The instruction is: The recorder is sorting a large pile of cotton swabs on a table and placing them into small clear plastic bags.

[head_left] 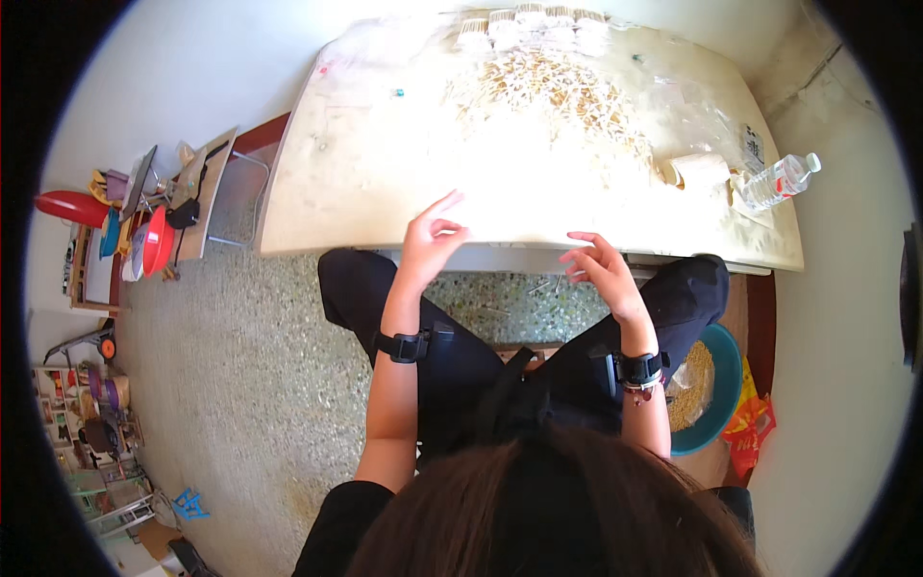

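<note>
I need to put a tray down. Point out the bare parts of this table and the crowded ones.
Bare: the near-left stretch of the table, from its left edge to the left hand, and the near strip between both hands. Crowded: the stick pile at centre-back, bundles along the far edge, and the tape roll and water bottle at right.

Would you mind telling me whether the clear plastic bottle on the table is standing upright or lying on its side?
Lying on its side: the clear plastic bottle rests lengthwise on the table, cap pointing toward the far right corner.

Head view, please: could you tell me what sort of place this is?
Probably a small home workshop: a worn pale table heaped with small pale sticks, a teal basin of more on the speckled floor, and cluttered household shelves.
</note>
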A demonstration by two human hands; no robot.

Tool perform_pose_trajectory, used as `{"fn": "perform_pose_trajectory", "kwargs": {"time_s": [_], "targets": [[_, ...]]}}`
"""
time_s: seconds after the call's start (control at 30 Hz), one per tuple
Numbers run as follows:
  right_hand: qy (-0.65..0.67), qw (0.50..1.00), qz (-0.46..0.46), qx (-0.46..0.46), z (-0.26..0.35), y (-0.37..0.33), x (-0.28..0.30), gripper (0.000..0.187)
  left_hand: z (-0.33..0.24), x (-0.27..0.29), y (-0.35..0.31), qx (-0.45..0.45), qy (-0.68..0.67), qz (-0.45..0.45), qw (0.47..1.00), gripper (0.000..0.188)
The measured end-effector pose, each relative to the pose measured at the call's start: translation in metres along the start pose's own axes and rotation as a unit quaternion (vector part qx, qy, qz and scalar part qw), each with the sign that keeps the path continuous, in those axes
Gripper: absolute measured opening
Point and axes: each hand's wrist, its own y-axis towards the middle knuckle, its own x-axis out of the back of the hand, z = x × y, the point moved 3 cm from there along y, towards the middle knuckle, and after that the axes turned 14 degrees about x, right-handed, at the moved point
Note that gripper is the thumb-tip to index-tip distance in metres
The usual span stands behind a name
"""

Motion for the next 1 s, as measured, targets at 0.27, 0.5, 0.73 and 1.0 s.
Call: {"fn": "perform_pose_trajectory", "kwargs": {"time_s": [0.27,0.5,0.73,1.0], "targets": [[-0.041,0.999,0.002,0.020,-0.008,0.006,0.022,0.027,0.053,0.104,0.053,-0.029,0.309,-0.257,0.915,0.045],[-0.218,0.952,-0.157,0.145,-0.011,0.032,0.064,0.018,0.008,0.072,0.116,-0.141,0.419,-0.282,0.852,0.039],[-0.387,0.863,-0.272,0.177,-0.030,0.070,0.096,0.007,-0.026,-0.016,0.201,-0.100,0.513,-0.188,0.832,0.044],[-0.427,0.838,-0.279,0.193,-0.023,0.066,0.082,0.003,-0.015,-0.025,0.234,-0.117,0.601,-0.214,0.761,0.027]]}}
